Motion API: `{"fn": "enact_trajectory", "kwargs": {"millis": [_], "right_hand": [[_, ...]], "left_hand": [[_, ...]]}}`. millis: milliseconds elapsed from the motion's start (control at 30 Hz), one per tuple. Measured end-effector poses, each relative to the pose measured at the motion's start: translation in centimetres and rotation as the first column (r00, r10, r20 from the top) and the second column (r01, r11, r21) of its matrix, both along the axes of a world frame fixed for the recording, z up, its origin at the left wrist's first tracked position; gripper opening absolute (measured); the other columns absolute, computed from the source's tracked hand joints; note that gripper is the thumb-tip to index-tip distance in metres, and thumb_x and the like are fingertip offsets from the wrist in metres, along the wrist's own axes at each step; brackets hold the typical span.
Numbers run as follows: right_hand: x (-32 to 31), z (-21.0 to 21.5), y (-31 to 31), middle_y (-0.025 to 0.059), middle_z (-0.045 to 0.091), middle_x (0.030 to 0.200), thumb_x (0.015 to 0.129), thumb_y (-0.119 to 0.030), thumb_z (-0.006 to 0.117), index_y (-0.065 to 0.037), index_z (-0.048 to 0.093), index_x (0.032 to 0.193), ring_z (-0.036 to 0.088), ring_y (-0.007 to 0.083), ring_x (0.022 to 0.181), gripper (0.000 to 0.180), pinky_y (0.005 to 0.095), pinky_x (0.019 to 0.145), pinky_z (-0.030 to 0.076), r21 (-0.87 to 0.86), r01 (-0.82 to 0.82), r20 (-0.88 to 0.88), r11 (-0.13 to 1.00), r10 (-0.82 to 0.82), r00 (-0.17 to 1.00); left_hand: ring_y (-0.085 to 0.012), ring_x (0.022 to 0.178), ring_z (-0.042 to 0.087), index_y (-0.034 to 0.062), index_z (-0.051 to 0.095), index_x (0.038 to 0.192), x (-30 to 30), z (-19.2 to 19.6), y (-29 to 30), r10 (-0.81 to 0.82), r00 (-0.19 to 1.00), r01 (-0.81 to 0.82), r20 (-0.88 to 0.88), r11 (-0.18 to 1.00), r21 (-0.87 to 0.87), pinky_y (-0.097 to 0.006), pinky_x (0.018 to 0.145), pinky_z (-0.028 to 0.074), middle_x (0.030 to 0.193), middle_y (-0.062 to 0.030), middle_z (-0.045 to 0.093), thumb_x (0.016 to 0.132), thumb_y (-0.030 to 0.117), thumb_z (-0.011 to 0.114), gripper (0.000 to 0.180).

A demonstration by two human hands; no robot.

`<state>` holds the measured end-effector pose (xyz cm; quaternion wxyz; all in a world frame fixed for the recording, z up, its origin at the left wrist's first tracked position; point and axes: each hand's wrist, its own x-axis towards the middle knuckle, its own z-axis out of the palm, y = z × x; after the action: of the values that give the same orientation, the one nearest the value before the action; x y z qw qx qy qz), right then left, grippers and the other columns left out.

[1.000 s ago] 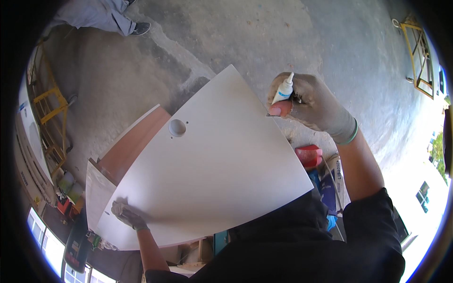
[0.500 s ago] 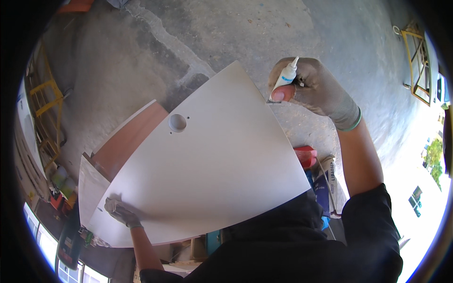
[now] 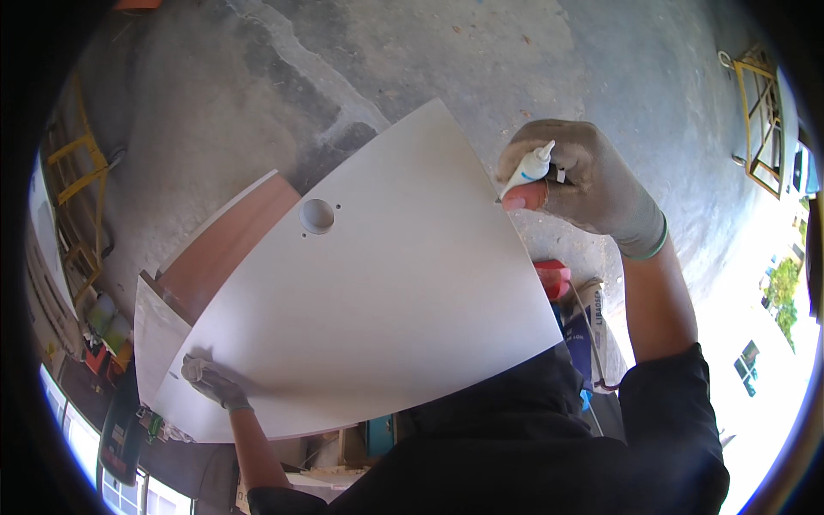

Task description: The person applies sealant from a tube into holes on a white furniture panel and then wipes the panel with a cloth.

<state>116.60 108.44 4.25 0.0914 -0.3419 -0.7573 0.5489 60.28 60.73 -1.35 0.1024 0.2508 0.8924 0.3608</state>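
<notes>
floor: i looked down on grey concrete floor (image 3: 412,60), cracked and patched, filling the top of the view.
white panel: the large white panel (image 3: 369,300) spread across the middle, smooth and matte, its edges bowed by the lens, one corner pointing up toward the right hand. it lay over a reddish-brown board.
brown board: the reddish-brown board (image 3: 227,253) showed only at the panel's upper left edge.
round hole: a round hole (image 3: 317,215) was bored near the panel's upper left, with a small dot on each side of it.
right hand: my gloved right hand (image 3: 584,184) was clenched around a small tube at the panel's top right corner, just beside the edge.
left hand: my gloved left hand (image 3: 210,382) pressed on the panel's lower left corner, fingers curled; i could not tell if it gripped anything.
tube: the white tube (image 3: 530,168) had a pointed nozzle aimed up and right, with blue marking on its body.
</notes>
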Motion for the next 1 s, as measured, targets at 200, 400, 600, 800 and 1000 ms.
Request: {"fn": "enact_trajectory", "kwargs": {"millis": [200,400,600,800,1000], "right_hand": [[-0.2,-0.4,0.5,0.0042,0.069,0.087,0.079,-0.026,0.085,-0.004,0.072,0.093,0.065,0.0172,0.075,0.029,0.0296,0.066,0.052,0.096,0.185,-0.22,0.978,-0.16,0.962],[0.1,0.2,-0.5,0.0076,0.071,0.084,0.077,-0.025,0.086,-0.003,0.071,0.089,0.066,0.0209,0.078,0.03,0.0333,0.069,0.051,0.024,-0.056,-0.107,0.998,0.058,0.993],[-0.6,-1.2,1.0,0.009,0.069,0.094,0.083,-0.028,0.083,0.0,0.07,0.099,0.064,0.0176,0.078,0.035,0.0288,0.068,0.051,0.185,0.1,-0.081,0.978,-0.086,0.993],[0.5,-0.1,-0.5,0.0114,0.07,0.095,0.086,-0.031,0.081,0.0,0.069,0.102,0.068,0.0208,0.085,0.037,0.0349,0.074,0.055,0.05,0.183,-0.241,0.982,-0.166,0.956],[0.6,0.6,-2.9,0.0072,0.071,0.086,0.082,-0.023,0.083,-0.004,0.071,0.092,0.068,0.0207,0.078,0.025,0.0325,0.071,0.054,0.124,0.115,-0.097,0.986,-0.103,0.99]], "left_hand": [[-0.0221,0.115,0.054,-0.0014,0.048,0.132,-0.6,-0.2,-0.1,-0.05,0.997,0.049,-0.064,0.999,-0.014,-0.041,0.103,0.046,0.123,-0.009,0.051,0.091,0.076,0.048,0.088],[-0.0217,0.11,0.055,-0.0011,0.051,0.126,-0.3,0.1,0.1,-0.047,0.995,0.04,-0.089,0.996,-0.076,-0.04,0.102,0.047,0.119,-0.0082,0.052,0.094,0.074,0.047,0.082],[-0.026,0.115,0.054,-0.0036,0.049,0.136,-0.8,0.1,-0.7,-0.104,0.978,0.075,-0.181,0.984,-0.161,-0.042,0.102,0.045,0.123,-0.0126,0.054,0.1,0.068,0.037,0.081],[-0.0324,0.131,0.051,-0.0017,0.04,0.149,-3.0,-0.1,-3.0,-0.175,0.977,0.143,-0.124,0.962,-0.234,-0.047,0.112,0.042,0.144,-0.0178,0.047,0.104,0.062,0.036,0.078],[-0.0293,0.132,0.05,-0.0017,0.04,0.149,-2.6,-0.4,-2.9,-0.084,0.995,0.077,-0.05,0.988,-0.135,-0.045,0.113,0.041,0.146,-0.0155,0.047,0.102,0.062,0.041,0.079]]}}
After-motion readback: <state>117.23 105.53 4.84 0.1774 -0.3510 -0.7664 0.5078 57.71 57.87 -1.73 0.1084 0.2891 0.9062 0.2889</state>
